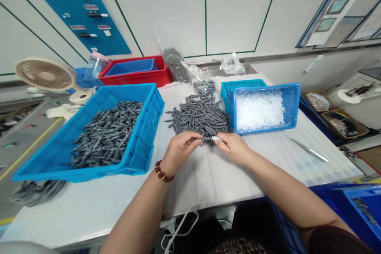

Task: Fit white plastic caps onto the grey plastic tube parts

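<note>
Close to the front of the pile of dark grey plastic parts (199, 113), my two hands meet at one slim grey part (206, 139). My left hand (182, 147) pinches the left end of it between thumb and fingers. A small white piece (216, 139) sits at the part's right end, pinched in my right hand (233, 147); whether it is fitted over the tip I cannot tell. To the right, a tilted blue bin (266, 130) holds many small white pieces (258, 109). On the left stands a large blue crate (143, 127) full of similar grey parts (110, 135).
Metal tweezers (309, 151) lie on the white-covered table (190, 186) at right. A teal bin (242, 84) is behind the tilted bin. Bagged parts (175, 63) and a red bin (137, 77) line the back. A beige fan (47, 74) stands at far left.
</note>
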`<action>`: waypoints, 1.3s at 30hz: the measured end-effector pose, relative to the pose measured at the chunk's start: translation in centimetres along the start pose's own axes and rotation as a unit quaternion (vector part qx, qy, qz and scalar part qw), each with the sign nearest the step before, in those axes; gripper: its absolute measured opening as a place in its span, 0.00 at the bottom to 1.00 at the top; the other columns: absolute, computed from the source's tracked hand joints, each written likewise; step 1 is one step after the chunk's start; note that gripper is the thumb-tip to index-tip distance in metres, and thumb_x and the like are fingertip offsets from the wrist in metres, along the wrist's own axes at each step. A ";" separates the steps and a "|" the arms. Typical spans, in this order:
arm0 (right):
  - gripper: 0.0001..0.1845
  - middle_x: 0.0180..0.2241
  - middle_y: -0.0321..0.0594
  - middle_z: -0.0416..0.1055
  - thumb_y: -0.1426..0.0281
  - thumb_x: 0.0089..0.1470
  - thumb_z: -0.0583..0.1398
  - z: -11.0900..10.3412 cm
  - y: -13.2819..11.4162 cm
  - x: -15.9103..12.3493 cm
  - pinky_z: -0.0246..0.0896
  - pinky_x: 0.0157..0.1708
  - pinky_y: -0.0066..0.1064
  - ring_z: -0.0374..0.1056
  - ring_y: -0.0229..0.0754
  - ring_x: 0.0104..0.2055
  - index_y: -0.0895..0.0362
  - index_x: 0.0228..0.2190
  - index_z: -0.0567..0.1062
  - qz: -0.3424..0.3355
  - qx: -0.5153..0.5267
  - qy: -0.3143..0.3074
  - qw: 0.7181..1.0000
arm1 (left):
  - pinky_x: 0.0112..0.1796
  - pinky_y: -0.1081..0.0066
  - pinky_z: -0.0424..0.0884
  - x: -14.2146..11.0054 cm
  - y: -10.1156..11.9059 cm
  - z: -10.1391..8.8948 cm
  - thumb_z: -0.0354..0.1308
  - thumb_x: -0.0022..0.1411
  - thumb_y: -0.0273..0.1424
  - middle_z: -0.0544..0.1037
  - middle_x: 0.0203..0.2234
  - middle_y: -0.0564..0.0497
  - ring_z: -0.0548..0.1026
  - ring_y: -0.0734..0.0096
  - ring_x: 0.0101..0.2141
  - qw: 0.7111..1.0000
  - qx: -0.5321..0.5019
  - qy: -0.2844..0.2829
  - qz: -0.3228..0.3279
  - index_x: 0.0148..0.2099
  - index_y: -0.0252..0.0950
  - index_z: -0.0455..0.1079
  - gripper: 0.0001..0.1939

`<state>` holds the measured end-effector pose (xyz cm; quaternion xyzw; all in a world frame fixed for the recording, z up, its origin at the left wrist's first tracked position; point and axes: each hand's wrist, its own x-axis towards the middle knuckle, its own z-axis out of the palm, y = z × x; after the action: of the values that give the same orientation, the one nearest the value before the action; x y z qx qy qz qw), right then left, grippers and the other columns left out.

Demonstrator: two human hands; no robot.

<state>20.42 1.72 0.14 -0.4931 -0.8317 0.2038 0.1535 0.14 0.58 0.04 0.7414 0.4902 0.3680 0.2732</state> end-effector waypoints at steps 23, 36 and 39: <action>0.20 0.31 0.40 0.73 0.57 0.60 0.49 -0.1 -0.9 -0.3 0.42 0.26 0.28 0.67 0.40 0.33 0.56 0.33 0.73 0.011 -0.135 -0.094 0.986 | 0.29 0.77 0.67 0.1 -0.8 1.1 0.56 0.57 0.31 0.78 0.28 0.52 0.74 0.74 0.27 0.993 0.058 -0.092 0.040 0.38 0.37 0.73 0.08; 0.15 0.33 0.39 0.73 0.63 0.61 0.49 0.2 -0.6 -0.3 0.41 0.27 0.27 0.66 0.39 0.33 0.57 0.36 0.72 -0.007 -0.104 -0.101 0.989 | 0.33 0.76 0.68 0.4 -0.8 0.3 0.52 0.60 0.29 0.78 0.26 0.52 0.74 0.73 0.28 0.989 0.066 -0.100 0.092 0.40 0.36 0.73 0.09; 0.15 0.32 0.39 0.73 0.63 0.60 0.49 0.3 -0.6 -0.3 0.40 0.26 0.28 0.66 0.39 0.33 0.56 0.35 0.72 -0.004 -0.117 -0.098 0.988 | 0.33 0.76 0.68 0.4 -0.7 0.4 0.52 0.60 0.29 0.78 0.27 0.52 0.74 0.74 0.28 0.988 0.064 -0.101 0.093 0.39 0.37 0.73 0.09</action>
<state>19.96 1.14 0.21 -0.4818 -0.8630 0.1513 0.0133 0.16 1.17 -0.60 0.8330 0.4120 0.2828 0.2375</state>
